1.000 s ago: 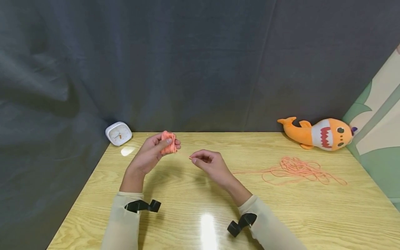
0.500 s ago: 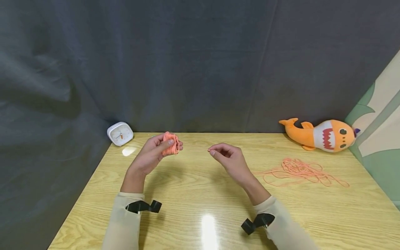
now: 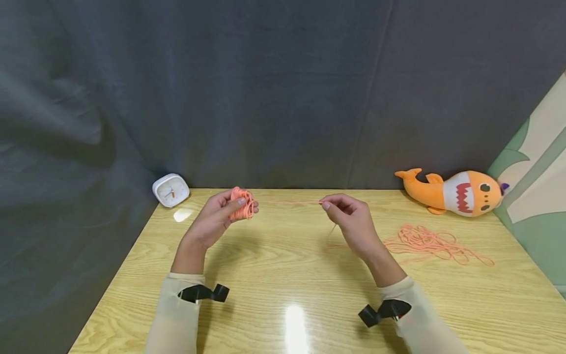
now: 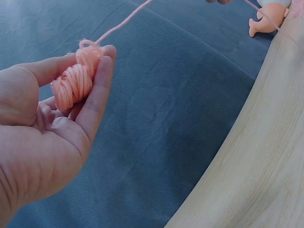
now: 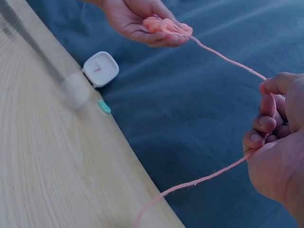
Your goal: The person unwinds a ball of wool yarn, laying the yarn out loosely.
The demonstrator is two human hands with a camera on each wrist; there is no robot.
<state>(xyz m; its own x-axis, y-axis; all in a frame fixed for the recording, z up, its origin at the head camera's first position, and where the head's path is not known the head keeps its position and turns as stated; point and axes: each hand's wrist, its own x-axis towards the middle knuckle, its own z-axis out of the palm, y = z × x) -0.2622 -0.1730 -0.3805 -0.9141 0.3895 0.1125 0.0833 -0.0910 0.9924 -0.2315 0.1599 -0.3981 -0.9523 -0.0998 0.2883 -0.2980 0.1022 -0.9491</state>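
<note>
Yarn bundle, salmon pink, is in the left hand, raised over the counter; this grip is clamped on it, the thumb on one side and the fingers on the other. At 3 o'clock from it, the right hand has its grip together on a strand, which runs straight between the two hands. In the right wrist view, the strand also leaves this hand toward 8 o'clock, down over the counter. One loose yarn pile lies between 3 and 4 o'clock from the right hand. Plush shark rests at 1 o'clock from the pile. White clock stands at 10 o'clock from the left hand.
</note>
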